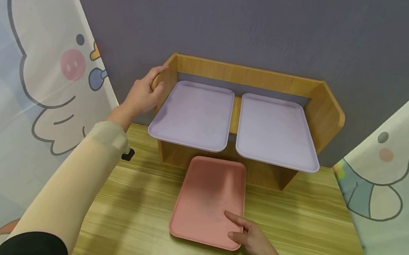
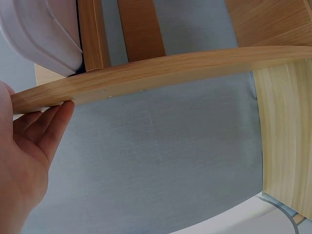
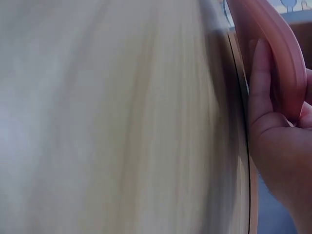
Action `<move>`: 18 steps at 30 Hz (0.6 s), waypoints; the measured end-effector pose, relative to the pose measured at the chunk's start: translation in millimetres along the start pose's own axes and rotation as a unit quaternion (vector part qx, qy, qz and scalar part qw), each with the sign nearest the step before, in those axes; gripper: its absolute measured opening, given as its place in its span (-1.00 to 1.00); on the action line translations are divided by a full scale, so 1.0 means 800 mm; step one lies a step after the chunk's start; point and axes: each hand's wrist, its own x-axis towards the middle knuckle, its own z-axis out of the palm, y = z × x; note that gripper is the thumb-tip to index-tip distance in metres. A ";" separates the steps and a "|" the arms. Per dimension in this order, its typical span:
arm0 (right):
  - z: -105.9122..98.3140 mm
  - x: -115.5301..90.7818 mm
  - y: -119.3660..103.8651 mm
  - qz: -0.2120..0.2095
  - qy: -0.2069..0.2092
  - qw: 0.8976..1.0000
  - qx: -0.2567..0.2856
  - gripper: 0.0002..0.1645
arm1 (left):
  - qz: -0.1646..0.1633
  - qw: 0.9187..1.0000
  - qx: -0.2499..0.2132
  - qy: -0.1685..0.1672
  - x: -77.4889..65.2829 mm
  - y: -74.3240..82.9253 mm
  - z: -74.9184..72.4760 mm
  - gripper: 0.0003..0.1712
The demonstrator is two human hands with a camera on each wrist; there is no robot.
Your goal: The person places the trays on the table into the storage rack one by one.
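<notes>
My left hand (image 1: 142, 97) grips the left side panel of a small wooden shelf (image 1: 326, 115). In the left wrist view its fingers (image 2: 56, 129) bend against the panel's edge (image 2: 165, 70). My right hand (image 1: 257, 243) holds a pink tray (image 1: 208, 194) by its right edge, close to the near corner. The right wrist view shows fingers on both sides of the tray's rim (image 3: 291, 73). The tray's far end overlaps the foot of the shelf in the head view.
Two pale purple trays, the left one (image 1: 196, 115) and the right one (image 1: 277, 129), lie side by side on the shelf, their front ends jutting out. The shelf stands on a wood-grain table (image 1: 317, 223) against a grey wall (image 1: 244, 19). Cartoon-printed sheets (image 1: 376, 175) flank both sides.
</notes>
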 end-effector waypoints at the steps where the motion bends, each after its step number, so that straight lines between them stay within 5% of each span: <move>1: -0.004 0.000 0.001 0.005 0.001 1.000 0.002 -0.22 | 0.000 1.000 0.000 0.000 0.000 0.000 0.000 -0.36; 9: -0.022 0.006 0.004 0.038 0.030 0.999 0.003 -0.20 | -0.002 1.000 0.001 0.004 0.000 -0.002 0.000 -0.36; 18: -0.028 0.022 0.004 0.077 0.130 0.987 -0.057 -0.27 | -0.004 1.000 -0.003 0.002 0.001 -0.002 0.000 -0.35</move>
